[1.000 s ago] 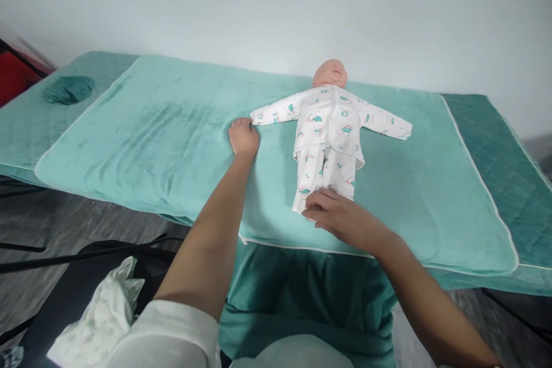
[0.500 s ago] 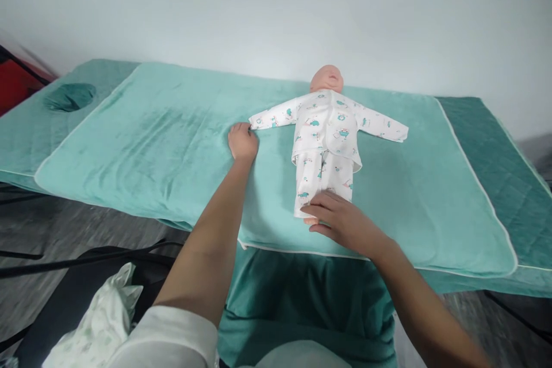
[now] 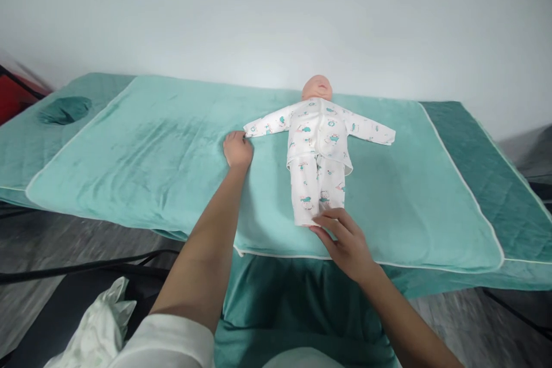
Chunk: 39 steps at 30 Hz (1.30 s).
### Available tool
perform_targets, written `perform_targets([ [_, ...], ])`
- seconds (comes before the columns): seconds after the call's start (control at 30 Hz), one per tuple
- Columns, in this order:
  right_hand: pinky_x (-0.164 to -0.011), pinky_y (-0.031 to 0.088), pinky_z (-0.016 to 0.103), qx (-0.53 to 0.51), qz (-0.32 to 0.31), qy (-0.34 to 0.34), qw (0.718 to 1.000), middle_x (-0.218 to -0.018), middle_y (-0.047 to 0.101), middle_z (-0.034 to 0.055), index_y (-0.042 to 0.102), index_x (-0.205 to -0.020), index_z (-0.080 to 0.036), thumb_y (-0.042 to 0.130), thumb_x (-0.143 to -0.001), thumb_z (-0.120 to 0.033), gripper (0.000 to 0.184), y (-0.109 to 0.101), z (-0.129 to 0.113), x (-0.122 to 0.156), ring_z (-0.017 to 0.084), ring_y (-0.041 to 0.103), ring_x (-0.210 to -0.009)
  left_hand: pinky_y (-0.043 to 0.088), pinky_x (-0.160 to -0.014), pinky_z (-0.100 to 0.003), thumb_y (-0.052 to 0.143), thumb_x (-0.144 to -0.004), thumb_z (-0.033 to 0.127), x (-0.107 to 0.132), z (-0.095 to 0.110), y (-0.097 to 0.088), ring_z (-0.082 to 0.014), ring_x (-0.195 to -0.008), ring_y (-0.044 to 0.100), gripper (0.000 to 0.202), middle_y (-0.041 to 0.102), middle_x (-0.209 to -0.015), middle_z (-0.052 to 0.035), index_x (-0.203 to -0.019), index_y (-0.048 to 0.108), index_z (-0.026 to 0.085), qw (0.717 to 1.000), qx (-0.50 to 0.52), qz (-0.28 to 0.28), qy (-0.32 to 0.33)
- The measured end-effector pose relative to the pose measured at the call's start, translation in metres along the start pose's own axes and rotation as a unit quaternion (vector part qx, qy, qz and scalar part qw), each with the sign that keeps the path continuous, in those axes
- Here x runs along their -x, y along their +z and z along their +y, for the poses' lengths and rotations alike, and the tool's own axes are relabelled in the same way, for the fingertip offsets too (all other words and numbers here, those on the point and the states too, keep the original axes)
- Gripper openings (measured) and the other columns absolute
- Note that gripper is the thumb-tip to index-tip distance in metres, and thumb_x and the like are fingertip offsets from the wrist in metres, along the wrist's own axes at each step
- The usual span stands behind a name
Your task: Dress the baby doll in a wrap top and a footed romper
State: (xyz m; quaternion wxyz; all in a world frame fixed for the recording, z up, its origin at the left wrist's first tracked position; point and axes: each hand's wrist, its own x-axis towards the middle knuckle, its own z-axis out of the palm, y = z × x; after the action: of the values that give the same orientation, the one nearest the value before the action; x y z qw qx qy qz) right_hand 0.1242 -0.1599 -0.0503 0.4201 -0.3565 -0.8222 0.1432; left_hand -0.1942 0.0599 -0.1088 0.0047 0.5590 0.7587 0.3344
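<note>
A baby doll (image 3: 317,87) lies on its back, arms spread wide. It wears a white printed jacket (image 3: 319,132) and matching trousers (image 3: 305,187). My left hand (image 3: 238,149) rests on the bed at the cuff of the sleeve (image 3: 269,122) on the left, touching its end. Its fingers are curled under, and whether they grip anything is hidden. At the trouser hems, my right hand (image 3: 345,241) pinches the cloth of the right-hand leg between thumb and fingers. That leg's lower end is partly covered by the hand.
Under the doll is a light green cover (image 3: 414,201) with white piping, spread over a padded bed (image 3: 483,167) against a white wall (image 3: 276,17). The bed has a face hole (image 3: 64,110) at the left. A patterned cloth (image 3: 97,322) lies on a black chair (image 3: 56,310) below left.
My right hand has shifted from over the lower trouser legs to the hem, its thumb and fingers now closed there. My left hand stays by the cuff. The whole view has shifted slightly.
</note>
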Motion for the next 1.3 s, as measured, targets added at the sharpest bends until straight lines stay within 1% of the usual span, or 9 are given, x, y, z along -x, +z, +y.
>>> perform_targets([
  [0.17,-0.089,0.056,0.04,0.02,-0.053,-0.013,0.998,-0.111,0.068,0.0078,0.061,-0.125,-0.025,0.064,-0.093,-0.006,0.038,-0.002,0.001,0.006,0.022,0.065,-0.103,0.042,-0.103,-0.048,0.045,-0.083,0.007,0.0,0.0,0.001,-0.0338,-0.118,0.059,0.037,0.071,-0.117,-0.0159,-0.109,0.071,0.016,1.0,0.007,-0.004,-0.004],
  [0.33,-0.092,0.058,0.043,0.062,0.006,0.042,0.997,-0.118,0.065,0.0106,0.059,-0.128,-0.026,0.07,-0.092,-0.014,0.039,-0.011,0.011,0.02,0.025,0.063,-0.112,0.043,-0.103,-0.047,0.046,-0.083,0.008,-0.001,-0.001,0.002,-0.0329,-0.12,0.059,0.037,0.071,-0.118,-0.0147,-0.109,0.071,0.017,1.0,0.008,-0.002,-0.01],
  [0.43,-0.089,0.059,0.043,0.087,0.012,0.091,0.992,-0.118,0.063,0.0113,0.058,-0.129,-0.026,0.07,-0.094,-0.021,0.037,-0.016,0.02,0.027,0.025,0.064,-0.109,0.043,-0.104,-0.047,0.046,-0.083,0.008,-0.001,-0.001,0.002,-0.0321,-0.12,0.059,0.037,0.071,-0.119,-0.0136,-0.108,0.071,0.019,1.0,0.011,0.0,-0.011],
  [0.67,-0.075,0.057,0.031,0.011,-0.091,0.114,0.989,-0.1,0.067,0.006,0.063,-0.107,-0.024,0.061,-0.099,-0.02,0.009,-0.037,0.019,0.012,0.018,0.067,-0.09,0.043,-0.102,-0.047,0.046,-0.084,0.009,0.0,0.0,-0.001,-0.0333,-0.12,0.058,0.037,0.071,-0.119,-0.0153,-0.109,0.071,0.018,1.0,0.002,-0.007,-0.009],
  [0.87,-0.078,0.055,0.028,-0.074,-0.205,0.114,0.969,-0.101,0.068,0.0045,0.064,-0.104,-0.024,0.058,-0.099,-0.02,0.009,-0.069,0.026,-0.003,0.016,0.067,-0.091,0.043,-0.103,-0.046,0.046,-0.084,0.009,0.0,0.0,0.0,-0.0321,-0.121,0.059,0.039,0.071,-0.119,-0.0147,-0.111,0.072,0.018,1.0,-0.002,-0.006,-0.006],
  [1.0,-0.079,0.054,0.03,-0.089,-0.258,0.155,0.95,-0.096,0.068,0.003,0.066,-0.103,-0.024,0.065,-0.097,-0.031,0.01,-0.084,0.042,-0.01,0.017,0.066,-0.088,0.043,-0.103,-0.047,0.046,-0.084,0.009,-0.001,-0.002,0.001,-0.0333,-0.121,0.059,0.039,0.071,-0.12,-0.0167,-0.112,0.072,0.016,1.0,-0.005,-0.01,-0.003],
  [1.13,-0.081,0.053,0.032,-0.138,-0.194,0.215,0.947,-0.096,0.07,0.0041,0.069,-0.097,-0.021,0.063,-0.097,-0.042,0.022,-0.082,0.067,-0.033,0.018,0.065,-0.089,0.044,-0.102,-0.047,0.045,-0.084,0.01,-0.001,-0.002,0.001,-0.0342,-0.119,0.06,0.039,0.072,-0.12,-0.0165,-0.112,0.072,0.015,1.0,-0.017,-0.005,0.001],
  [1.2,-0.082,0.053,0.033,-0.159,-0.115,0.248,0.949,-0.097,0.071,0.0053,0.069,-0.096,-0.02,0.063,-0.095,-0.047,0.027,-0.071,0.088,-0.051,0.019,0.065,-0.09,0.044,-0.102,-0.046,0.045,-0.084,0.01,0.0,-0.002,0.0,-0.0335,-0.119,0.06,0.039,0.072,-0.12,-0.0155,-0.112,0.072,0.016,1.0,-0.018,-0.005,0.0],
  [1.3,-0.083,0.052,0.034,-0.144,0.052,0.291,0.944,-0.097,0.071,0.0055,0.068,-0.097,-0.019,0.065,-0.088,-0.05,0.032,-0.049,0.131,-0.078,0.018,0.064,-0.088,0.044,-0.104,-0.045,0.046,-0.084,0.01,0.0,-0.002,-0.002,-0.0325,-0.121,0.06,0.038,0.072,-0.12,-0.0154,-0.111,0.072,0.017,1.0,-0.009,-0.007,-0.004],
])
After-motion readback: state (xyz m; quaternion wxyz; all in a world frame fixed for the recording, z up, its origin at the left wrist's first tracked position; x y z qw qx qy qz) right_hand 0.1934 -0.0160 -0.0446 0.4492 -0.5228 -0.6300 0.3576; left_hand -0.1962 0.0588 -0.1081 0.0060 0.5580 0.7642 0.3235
